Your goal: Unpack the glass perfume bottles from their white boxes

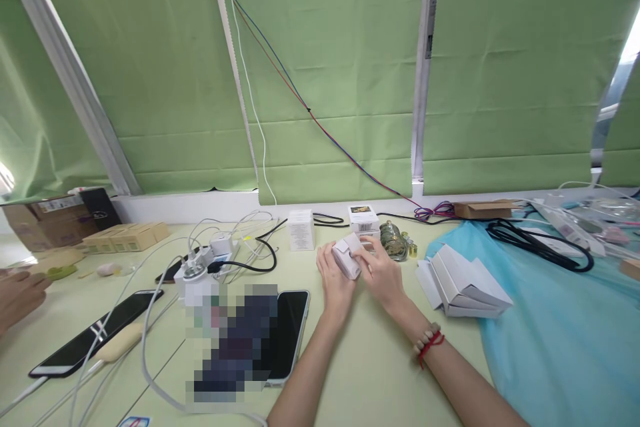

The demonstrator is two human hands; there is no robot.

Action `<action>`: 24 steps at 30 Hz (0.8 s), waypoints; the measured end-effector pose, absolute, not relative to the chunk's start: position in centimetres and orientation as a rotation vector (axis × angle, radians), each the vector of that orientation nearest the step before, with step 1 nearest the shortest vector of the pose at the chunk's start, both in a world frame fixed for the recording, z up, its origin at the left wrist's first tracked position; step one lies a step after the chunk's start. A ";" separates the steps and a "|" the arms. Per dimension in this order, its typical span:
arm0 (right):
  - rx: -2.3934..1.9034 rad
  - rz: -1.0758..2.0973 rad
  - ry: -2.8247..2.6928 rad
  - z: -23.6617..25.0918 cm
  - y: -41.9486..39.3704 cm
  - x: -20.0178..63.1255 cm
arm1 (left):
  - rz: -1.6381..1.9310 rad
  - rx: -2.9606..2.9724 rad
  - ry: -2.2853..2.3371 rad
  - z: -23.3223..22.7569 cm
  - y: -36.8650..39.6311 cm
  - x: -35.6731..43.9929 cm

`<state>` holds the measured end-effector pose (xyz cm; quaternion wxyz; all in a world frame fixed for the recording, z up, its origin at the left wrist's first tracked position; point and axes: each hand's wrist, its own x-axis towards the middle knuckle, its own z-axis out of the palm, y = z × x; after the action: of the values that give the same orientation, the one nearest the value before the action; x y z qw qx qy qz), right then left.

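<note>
**Both hands on a small white carton**

The left hand [334, 275] and right hand [384, 271] pinch a small white box [349, 255] between them, just above the table [380, 373], in front of the glass bottle [393, 240]. It looks light and thin-walled (easy to dent), so holding it by the edges seems safest. Flat box blanks [463, 285] lie near.

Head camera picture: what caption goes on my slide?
Both hands, left hand and right hand, hold a small white box.

White box [347, 257] — pale green table [380, 373], light blue cloth [560, 333].
</note>
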<state>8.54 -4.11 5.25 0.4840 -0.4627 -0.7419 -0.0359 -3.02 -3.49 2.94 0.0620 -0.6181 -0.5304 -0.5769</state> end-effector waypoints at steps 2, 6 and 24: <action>-1.157 -0.017 -1.783 5.6 -4.5 8.4 | -1.745 -1.889 -1.600 2.9 -3.5 -3.0; -1.180 0.108 -1.799 6.1 -4.9 8.2 | -1.746 -1.919 -1.615 2.6 -3.3 -3.0; -0.940 0.356 -1.852 5.7 -4.6 8.4 | -1.740 -1.835 -1.612 2.8 -3.2 -3.1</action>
<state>8.41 -4.64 5.69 0.4944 -0.3877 -0.7640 0.1469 -3.06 -3.22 2.76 0.0715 -0.6103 -0.5362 -0.5788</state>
